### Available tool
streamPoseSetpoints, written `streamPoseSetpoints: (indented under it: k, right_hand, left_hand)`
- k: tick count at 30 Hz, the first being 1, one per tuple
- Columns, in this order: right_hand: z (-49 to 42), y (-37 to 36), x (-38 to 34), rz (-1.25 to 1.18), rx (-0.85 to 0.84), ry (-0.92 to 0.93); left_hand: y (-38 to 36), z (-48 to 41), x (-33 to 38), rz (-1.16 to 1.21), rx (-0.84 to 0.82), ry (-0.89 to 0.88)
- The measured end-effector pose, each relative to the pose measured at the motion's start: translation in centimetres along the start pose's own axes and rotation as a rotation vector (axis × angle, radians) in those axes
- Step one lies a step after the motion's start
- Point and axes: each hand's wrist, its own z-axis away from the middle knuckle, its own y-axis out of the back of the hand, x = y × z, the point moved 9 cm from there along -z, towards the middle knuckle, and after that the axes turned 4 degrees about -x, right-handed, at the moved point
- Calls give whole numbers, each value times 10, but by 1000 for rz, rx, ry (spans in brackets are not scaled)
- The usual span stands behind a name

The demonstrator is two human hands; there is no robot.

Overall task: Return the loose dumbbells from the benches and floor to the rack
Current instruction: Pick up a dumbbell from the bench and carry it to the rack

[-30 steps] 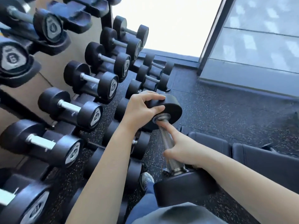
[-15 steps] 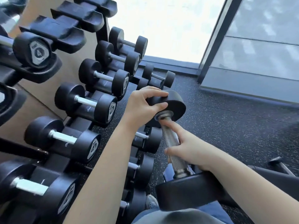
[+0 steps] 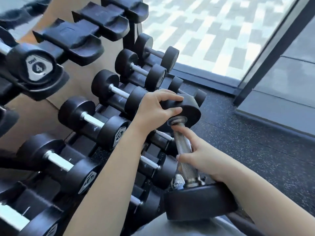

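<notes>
As we close on the rack (image 3: 73, 40): within the last second its tiers swell and swing nearer in our view, and the bench beside us drops out of sight. We judge the carry nearly done and the set-down next.
Dumbbell (image 3: 185, 150): in the air, tilted, just in front of the middle tier, its far head up and its near head low by our body. We cannot tell whether it brushes the racked dumbbells (image 3: 95, 120).
Left hand (image 3: 158, 108): fingers and thumb curled over the rim of the upper head, the same hold as before.
Right hand (image 3: 201, 155): wrapped round the knurled handle, forefinger stretched toward the collar.
Free places: bare saddles on the top tier; the rows below look full where we see them.
Floor (image 3: 247, 142): dark speckled rubber, with a shoe (image 3: 178, 182) showing beneath the handle.
Room: a bright window (image 3: 213, 31) ahead, pale paving outside, a dark frame at right.
</notes>
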Motion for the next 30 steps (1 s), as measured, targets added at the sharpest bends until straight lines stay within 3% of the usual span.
streamPoseSetpoints:
  k: [14, 30]
  right_hand:
    - [-112, 97, -35, 98, -187, 42]
    - [-162, 49, -51, 196, -422, -15]
  left_hand:
    - [16, -122, -30, 14, 201, 117]
    - [74, -97, -78, 31, 388, 280]
